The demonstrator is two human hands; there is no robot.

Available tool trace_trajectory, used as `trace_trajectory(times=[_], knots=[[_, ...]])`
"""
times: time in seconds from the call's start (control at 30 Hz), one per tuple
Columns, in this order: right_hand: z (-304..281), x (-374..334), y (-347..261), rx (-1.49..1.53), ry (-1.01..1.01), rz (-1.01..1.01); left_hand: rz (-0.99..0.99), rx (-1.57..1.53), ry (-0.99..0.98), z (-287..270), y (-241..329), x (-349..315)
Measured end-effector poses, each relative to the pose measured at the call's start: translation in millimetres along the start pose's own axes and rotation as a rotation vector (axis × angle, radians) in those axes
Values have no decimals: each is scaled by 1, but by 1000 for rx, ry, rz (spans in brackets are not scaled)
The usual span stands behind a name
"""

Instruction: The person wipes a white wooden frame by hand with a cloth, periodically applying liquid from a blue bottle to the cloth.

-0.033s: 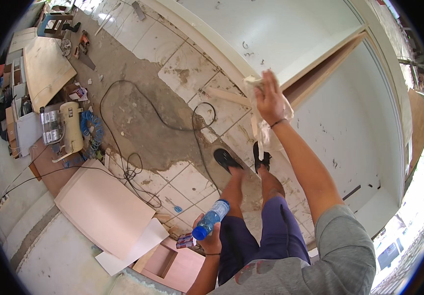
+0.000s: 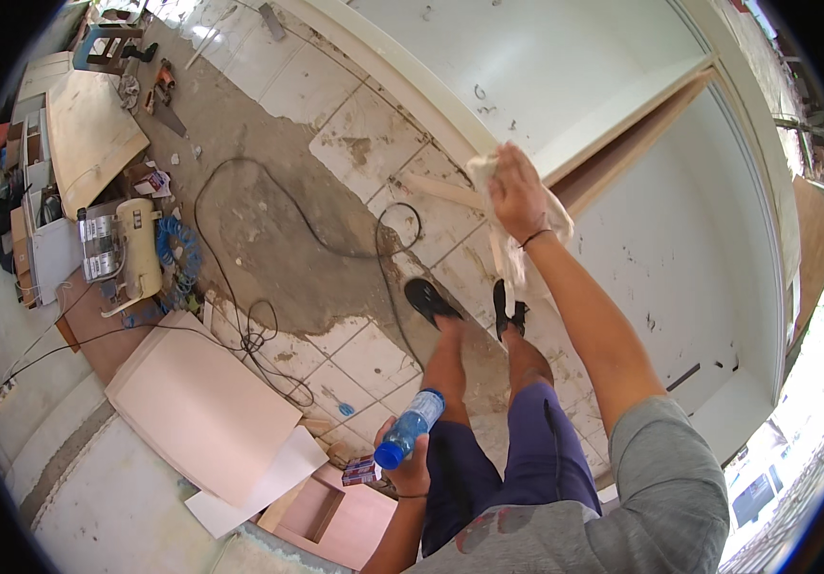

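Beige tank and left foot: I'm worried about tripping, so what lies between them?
The head view shows a coiled blue hose beside the beige tank, then black cable across the floor.

The fisheye camera on my head faces steeply down: grey short-sleeved shirt (image 2: pixel 565 540) nearest, bare left hand (image 2: pixel 416 471) and bare right hand (image 2: pixel 519 196) at mid-range, worn white-tiled floor (image 2: pixel 289 86) beyond, its far edge remotest.

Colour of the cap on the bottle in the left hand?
The cap is blue; it shows best in the head view.
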State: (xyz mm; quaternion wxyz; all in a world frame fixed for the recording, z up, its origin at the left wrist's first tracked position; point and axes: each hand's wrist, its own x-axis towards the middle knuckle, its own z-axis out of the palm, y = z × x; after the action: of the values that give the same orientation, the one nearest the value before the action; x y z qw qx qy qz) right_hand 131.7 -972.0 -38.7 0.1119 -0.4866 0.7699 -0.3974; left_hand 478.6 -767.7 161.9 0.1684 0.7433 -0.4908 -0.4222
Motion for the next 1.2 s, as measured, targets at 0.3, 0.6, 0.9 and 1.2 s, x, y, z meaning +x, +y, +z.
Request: trace_trajectory(times=[0.3,0.6,0.9,1.2], knots=[[61,21,-13,-623,-445,181,59,-40,-39,-42,38,156],[155,167,-66,-501,-465,257,-16,-95,-50,-117,50,238],[81,56,-61,-718,-446,831,64,-109,-35,-158,77,288],[175,167,-73,-538,-332,466,127,13,-208,-156,123,341]])
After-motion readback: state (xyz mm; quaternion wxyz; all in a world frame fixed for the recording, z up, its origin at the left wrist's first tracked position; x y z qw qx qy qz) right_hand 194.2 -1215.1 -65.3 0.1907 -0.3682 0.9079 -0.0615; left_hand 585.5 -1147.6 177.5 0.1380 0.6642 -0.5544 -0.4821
